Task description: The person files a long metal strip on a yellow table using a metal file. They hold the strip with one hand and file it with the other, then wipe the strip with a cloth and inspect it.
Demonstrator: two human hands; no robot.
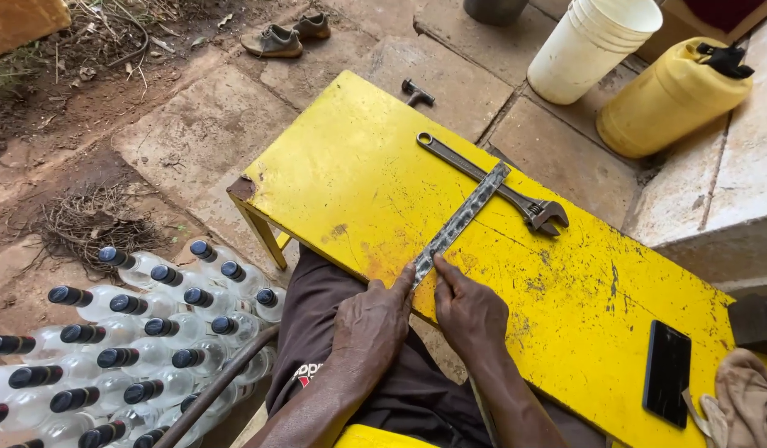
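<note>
Two hands are working at one yellow desk (358, 174) outdoors on stone paving. The left hand (368, 325) and right hand (470, 311) are each pinching the near end of one metal strip (460, 224), lying across one adjustable wrench (491, 184). One phone (667, 373), one white bucket (595, 46), one yellow jerrycan (669, 98) and many capped clear bottles (126, 348) are sitting around.

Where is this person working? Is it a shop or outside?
Probably an outdoor yard workspace: a yellow bench stands on stone paving beside bare dirt, an adjustable wrench lies on it, and buckets and a jerrycan stand nearby.
</note>
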